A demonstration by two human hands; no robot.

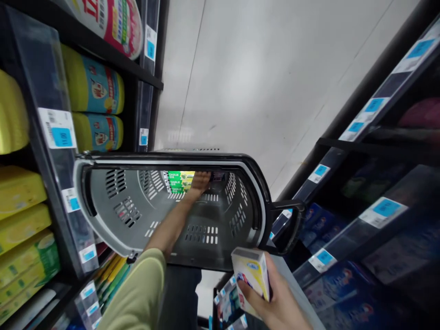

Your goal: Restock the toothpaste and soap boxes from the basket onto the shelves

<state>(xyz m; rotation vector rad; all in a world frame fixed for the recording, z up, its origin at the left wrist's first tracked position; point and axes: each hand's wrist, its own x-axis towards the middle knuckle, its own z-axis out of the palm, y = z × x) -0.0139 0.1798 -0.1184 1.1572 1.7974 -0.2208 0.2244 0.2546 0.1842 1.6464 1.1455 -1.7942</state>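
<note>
Deep inside a grey shopping basket [206,215], my left hand [200,181] reaches to the bottom, beside green and yellow Darlie boxes [178,181]. Its fingers are small and partly hidden, so I cannot make out whether they hold anything. A dark item [217,176] lies just right of those fingers. My right hand [275,298] is wrapped round a small white and yellow box [252,272], below the basket's right rim. The box is tilted, outside the basket.
Shelves [62,151] on the left carry yellow-lidded bottles [103,91] and yellow packages [20,192]. On the right, shelves [364,151] hold blue packages [343,284]. A pale tiled floor [240,82] lies between them. A black handle [292,227] sticks out from the basket.
</note>
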